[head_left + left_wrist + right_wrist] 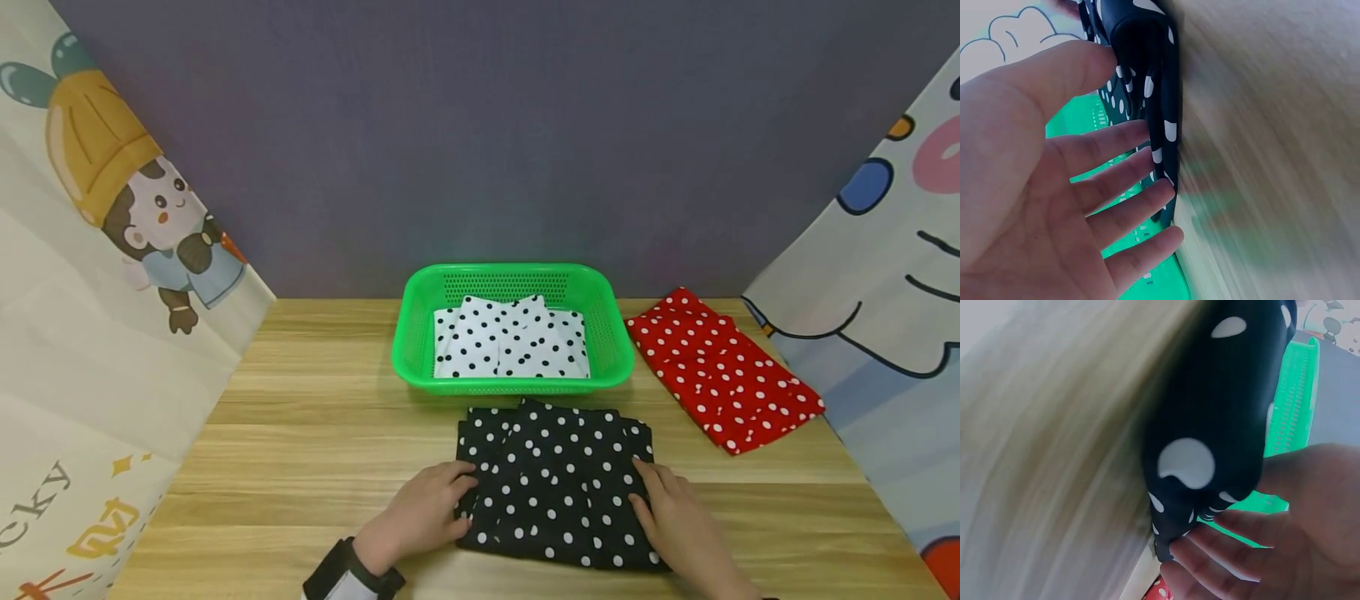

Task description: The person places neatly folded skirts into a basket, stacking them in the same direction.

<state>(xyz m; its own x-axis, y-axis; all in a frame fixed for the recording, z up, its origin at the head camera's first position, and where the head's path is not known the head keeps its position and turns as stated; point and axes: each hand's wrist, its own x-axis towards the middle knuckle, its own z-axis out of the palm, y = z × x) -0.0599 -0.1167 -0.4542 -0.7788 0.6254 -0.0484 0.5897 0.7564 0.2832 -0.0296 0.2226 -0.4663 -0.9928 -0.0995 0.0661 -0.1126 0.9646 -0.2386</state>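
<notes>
A folded black cloth with white dots (555, 492) lies on the table in front of the green basket. At its left edge, my left hand (423, 512) touches the folds with nearly straight fingers, seen also in the left wrist view, where the thumb (1085, 65) meets the cloth's upper layer. My right hand (682, 521) rests against the opposite edge, its thumb and fingers spread along the side. In the right wrist view its fingertips (1179, 547) touch the layered edge of the cloth, and part of the thumb is hidden behind it.
The green basket (513, 386) stands at the table's back edge with a folded white cloth with black dots (510, 342) inside. To its right, a folded red cloth with white dots (723, 371) lies at an angle. A dark wall (510, 133) rises behind the wooden table (300, 433).
</notes>
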